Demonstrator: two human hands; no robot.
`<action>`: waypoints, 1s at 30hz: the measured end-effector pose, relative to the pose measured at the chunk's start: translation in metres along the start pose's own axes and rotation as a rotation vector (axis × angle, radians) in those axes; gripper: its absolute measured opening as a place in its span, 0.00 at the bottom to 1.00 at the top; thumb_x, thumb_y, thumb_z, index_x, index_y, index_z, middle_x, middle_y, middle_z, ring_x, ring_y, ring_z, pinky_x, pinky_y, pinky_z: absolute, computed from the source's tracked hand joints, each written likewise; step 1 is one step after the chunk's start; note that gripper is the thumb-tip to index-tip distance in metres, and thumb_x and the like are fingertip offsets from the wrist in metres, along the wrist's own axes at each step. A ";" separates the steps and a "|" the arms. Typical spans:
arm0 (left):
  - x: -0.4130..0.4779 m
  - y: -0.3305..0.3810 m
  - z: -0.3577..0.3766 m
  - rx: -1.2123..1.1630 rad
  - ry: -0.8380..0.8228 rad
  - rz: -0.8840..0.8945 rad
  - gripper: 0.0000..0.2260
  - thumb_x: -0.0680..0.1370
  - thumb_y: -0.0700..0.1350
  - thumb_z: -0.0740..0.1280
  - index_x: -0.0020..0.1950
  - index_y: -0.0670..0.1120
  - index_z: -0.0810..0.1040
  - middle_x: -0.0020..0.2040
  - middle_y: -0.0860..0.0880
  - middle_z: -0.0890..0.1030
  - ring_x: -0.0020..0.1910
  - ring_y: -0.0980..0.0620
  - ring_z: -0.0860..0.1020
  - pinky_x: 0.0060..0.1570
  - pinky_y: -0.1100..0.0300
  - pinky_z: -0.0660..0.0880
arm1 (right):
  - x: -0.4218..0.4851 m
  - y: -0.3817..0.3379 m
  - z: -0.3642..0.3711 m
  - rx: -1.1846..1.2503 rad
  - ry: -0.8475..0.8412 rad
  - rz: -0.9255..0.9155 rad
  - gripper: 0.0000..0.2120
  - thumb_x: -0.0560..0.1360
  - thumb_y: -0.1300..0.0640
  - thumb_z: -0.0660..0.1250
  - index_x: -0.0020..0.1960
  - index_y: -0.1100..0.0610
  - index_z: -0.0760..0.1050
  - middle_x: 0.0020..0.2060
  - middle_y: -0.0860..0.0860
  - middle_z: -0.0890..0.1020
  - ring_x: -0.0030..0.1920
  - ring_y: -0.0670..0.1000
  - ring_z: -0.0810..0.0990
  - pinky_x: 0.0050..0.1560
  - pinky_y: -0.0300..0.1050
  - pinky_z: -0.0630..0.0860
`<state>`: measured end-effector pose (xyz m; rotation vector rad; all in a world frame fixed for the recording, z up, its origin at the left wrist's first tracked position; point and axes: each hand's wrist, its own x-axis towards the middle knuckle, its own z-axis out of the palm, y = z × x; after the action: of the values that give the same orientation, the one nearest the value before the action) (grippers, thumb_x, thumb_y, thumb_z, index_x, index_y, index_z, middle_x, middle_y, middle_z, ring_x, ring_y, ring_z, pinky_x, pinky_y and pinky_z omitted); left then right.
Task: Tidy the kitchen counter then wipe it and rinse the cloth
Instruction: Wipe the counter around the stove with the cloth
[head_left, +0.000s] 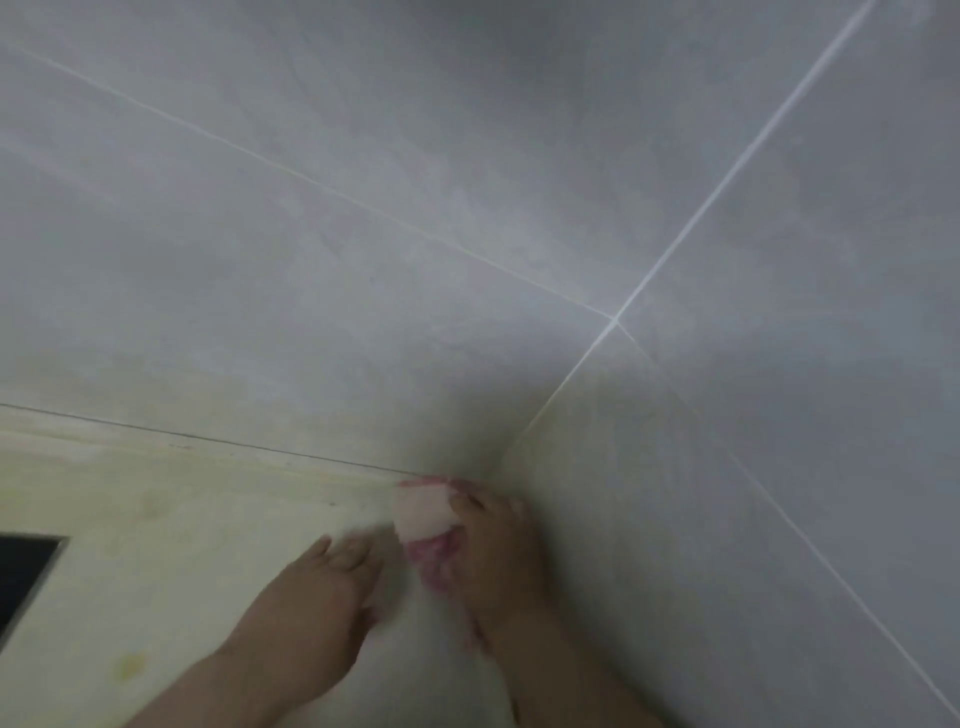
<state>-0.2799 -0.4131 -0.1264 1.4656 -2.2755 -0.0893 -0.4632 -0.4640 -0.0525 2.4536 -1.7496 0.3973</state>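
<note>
A pink and white cloth lies bunched on the pale cream counter, pushed into the corner where two grey tiled walls meet. My right hand presses down on the cloth, fingers curled over its far edge. Just left of the cloth, my left hand rests flat on the counter, its fingertips touching or nearly touching the cloth. The view is blurred.
Grey wall tiles with white grout lines fill most of the view. A dark rectangular opening, perhaps a hob or sink edge, sits at the left. A yellowish stain marks the counter near the front.
</note>
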 end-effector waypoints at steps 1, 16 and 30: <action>0.002 0.000 -0.003 0.011 0.042 -0.023 0.27 0.52 0.58 0.79 0.48 0.49 0.86 0.50 0.51 0.85 0.47 0.55 0.84 0.47 0.57 0.80 | 0.014 0.005 0.000 -0.179 -0.061 -0.048 0.23 0.67 0.52 0.65 0.62 0.51 0.77 0.59 0.51 0.79 0.54 0.58 0.78 0.56 0.47 0.75; -0.032 -0.007 -0.003 -0.192 0.170 -0.135 0.33 0.80 0.61 0.39 0.47 0.55 0.85 0.53 0.53 0.85 0.53 0.56 0.83 0.59 0.62 0.64 | 0.027 0.032 0.072 -0.676 -0.399 -0.073 0.38 0.60 0.43 0.74 0.65 0.62 0.76 0.57 0.60 0.80 0.59 0.65 0.76 0.71 0.58 0.60; -0.050 -0.003 0.004 -0.155 0.340 0.023 0.19 0.84 0.49 0.37 0.52 0.54 0.67 0.45 0.55 0.86 0.43 0.57 0.84 0.45 0.61 0.78 | 0.053 0.015 0.085 -0.563 -0.185 0.097 0.20 0.70 0.38 0.60 0.43 0.52 0.82 0.42 0.56 0.81 0.51 0.60 0.75 0.65 0.58 0.62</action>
<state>-0.2616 -0.3711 -0.1468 1.2673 -1.9653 -0.0076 -0.4480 -0.5369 -0.1214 2.0546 -1.7436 -0.2929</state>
